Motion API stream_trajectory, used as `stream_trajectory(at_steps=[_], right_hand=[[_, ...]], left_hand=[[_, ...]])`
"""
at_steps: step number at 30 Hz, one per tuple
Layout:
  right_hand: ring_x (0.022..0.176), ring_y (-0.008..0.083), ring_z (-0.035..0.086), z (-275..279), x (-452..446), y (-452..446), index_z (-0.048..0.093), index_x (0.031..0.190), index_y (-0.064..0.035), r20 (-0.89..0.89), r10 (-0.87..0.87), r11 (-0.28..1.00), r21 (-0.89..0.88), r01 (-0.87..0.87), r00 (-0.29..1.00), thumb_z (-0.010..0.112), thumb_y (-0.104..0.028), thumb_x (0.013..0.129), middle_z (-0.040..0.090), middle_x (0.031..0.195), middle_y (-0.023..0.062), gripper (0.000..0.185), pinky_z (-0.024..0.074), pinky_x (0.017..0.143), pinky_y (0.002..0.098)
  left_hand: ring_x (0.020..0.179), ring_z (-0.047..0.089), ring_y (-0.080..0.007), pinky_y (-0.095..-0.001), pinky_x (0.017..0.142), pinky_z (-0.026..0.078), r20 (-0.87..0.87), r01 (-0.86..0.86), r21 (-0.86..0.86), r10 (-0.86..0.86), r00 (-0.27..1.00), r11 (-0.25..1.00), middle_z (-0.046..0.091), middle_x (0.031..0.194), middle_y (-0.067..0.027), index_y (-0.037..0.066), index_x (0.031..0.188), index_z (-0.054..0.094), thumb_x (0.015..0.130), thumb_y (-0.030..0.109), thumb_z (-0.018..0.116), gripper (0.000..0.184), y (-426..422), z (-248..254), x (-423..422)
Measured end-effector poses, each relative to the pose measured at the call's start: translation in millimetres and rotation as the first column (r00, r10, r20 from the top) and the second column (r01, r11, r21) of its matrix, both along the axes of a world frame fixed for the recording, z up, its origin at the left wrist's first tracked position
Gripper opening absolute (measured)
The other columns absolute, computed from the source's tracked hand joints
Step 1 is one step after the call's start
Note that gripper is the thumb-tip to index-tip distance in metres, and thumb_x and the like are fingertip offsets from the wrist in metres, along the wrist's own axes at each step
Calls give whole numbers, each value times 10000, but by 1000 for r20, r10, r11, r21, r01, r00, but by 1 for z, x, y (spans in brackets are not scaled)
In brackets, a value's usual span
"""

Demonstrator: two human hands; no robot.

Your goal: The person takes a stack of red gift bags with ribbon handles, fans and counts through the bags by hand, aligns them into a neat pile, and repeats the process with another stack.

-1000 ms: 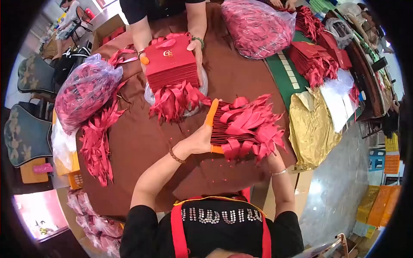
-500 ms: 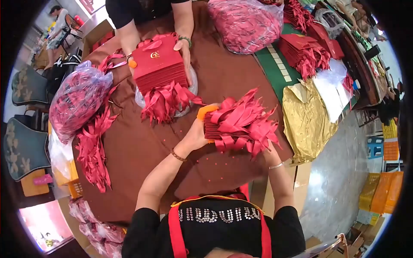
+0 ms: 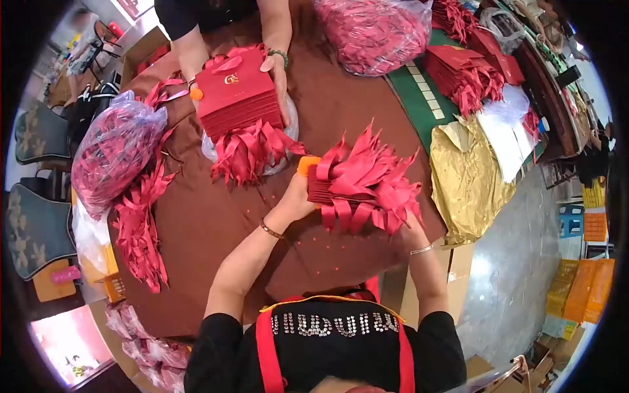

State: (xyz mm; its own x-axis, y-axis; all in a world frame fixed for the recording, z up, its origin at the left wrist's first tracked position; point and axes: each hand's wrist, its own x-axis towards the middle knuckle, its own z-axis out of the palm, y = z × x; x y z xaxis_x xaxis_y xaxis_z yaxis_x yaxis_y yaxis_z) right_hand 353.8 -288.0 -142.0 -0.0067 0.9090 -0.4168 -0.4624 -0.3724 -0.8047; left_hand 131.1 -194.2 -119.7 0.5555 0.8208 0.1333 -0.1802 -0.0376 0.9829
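Observation:
A stack of small dark-red paper gift bags (image 3: 319, 183) with a thick tuft of red ribbons (image 3: 373, 187) is held up over the brown cloth. My left hand (image 3: 299, 198), with an orange finger cover, is closed around the stack's left end. At the ribbon end, my right hand (image 3: 411, 232) holds the bundle from the right, its fingers hidden by ribbons. Across the table, another person's hands (image 3: 278, 69) hold a second stack of red gift bags (image 3: 239, 95) with a gold logo, its ribbons hanging toward me.
Brown cloth (image 3: 216, 236) covers the table. Clear plastic bags of red ribboned goods lie at the left (image 3: 118, 154) and top (image 3: 373, 33). Loose ribbons (image 3: 141, 229) hang at the left edge. More red bags (image 3: 465, 72) and a gold wrapper (image 3: 468, 187) lie right.
My hands and the ribboned stack have shifted very slightly left. The other person's stack appears slightly farther left and up, along with a small shift of the whole view.

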Motion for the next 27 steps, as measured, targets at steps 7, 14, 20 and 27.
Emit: stream_trajectory(at_steps=[7, 14, 20, 27], right_hand=[[1165, 265, 457, -33, 0, 7, 286, 1354, -63, 46, 277, 891, 363, -274, 960, 378, -225, 956, 388, 1335, 119, 439, 382, 1007, 363], [1157, 210, 454, -22, 5, 11, 322, 1330, -67, 53, 115, 967, 224, -124, 992, 398, -113, 938, 420, 1304, 91, 402, 375, 1003, 348], [1249, 244, 372, -26, 4, 7, 210, 1389, -49, -220, 93, 975, 216, -44, 971, 337, -196, 964, 313, 1395, 110, 467, 291, 1067, 365], [1250, 240, 370, -3, 20, 2, 226, 1384, -44, -185, 335, 819, 542, -188, 924, 368, -172, 957, 310, 1400, 102, 468, 281, 1070, 353]], left_hand=[[1153, 449, -185, -328, 988, 350, 28, 110, 165, -116, 993, 980, 435, 1258, -81, 82, 1339, 196, 672, 80, 772, 881, 6, 7, -5], [1245, 350, -186, -355, 1030, 291, -276, 211, 208, -150, 949, 955, 292, 1390, -93, 130, 1417, 59, 615, 108, 812, 1101, 12, 15, -19], [1262, 316, -168, -320, 1054, 224, 407, 226, -166, -143, 902, 960, 248, 1417, -78, 103, 1434, 72, 737, 102, 713, 947, -13, 40, -11], [1270, 288, -142, -273, 1048, 192, 115, -100, 78, 91, 989, 992, 314, 1391, -79, 20, 1405, 184, 874, 33, 506, 622, -13, 34, -7]])
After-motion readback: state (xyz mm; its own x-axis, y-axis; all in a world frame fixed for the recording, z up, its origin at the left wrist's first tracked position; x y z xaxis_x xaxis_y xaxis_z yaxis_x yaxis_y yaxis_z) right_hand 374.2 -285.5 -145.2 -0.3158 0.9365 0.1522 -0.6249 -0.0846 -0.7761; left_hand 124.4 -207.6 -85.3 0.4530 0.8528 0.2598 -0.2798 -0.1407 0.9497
